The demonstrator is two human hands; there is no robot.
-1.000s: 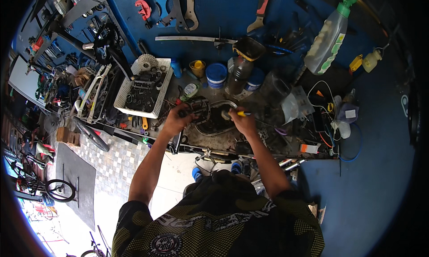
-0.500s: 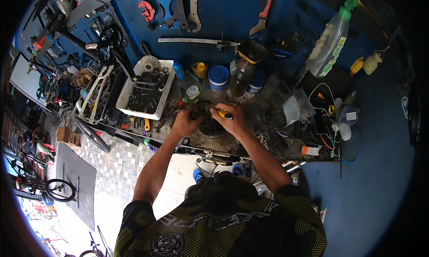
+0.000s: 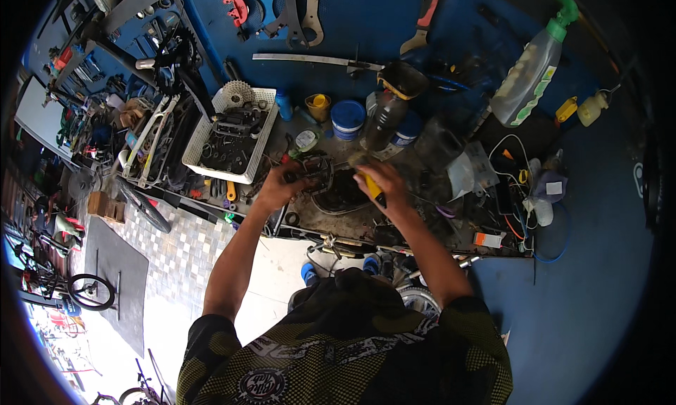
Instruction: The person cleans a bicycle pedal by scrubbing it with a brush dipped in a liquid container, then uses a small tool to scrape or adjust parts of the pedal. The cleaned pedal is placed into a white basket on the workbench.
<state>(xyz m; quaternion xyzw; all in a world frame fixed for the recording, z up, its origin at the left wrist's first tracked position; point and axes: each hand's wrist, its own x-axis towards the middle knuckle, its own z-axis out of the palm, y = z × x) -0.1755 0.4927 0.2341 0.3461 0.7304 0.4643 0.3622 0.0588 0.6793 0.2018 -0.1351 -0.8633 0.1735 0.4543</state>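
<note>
My left hand (image 3: 280, 187) is closed on a dark, open-framed bicycle pedal (image 3: 320, 174), held over the left end of a shallow dark pan (image 3: 336, 209). The fingers hide part of the pedal. In my right hand (image 3: 386, 183) is a brush (image 3: 372, 185) with a yellow and black handle. Its light bristles point up and left, apart from the pedal and above the pan's right side. The pan has a pale rim and dark, dirty contents, and it rests on the stained workbench (image 3: 338, 227).
A white basket (image 3: 264, 144) of bike parts stands left on the bench. Behind the pan are blue tubs (image 3: 346, 120), a yellow cup (image 3: 318, 108) and a dark bottle (image 3: 384, 120). Cables and a clear container (image 3: 473, 169) lie right. Tools hang on the blue wall.
My right hand has moved right with the brush, away from the pedal. My left hand has shifted slightly left, and the pedal and pan show more plainly.
</note>
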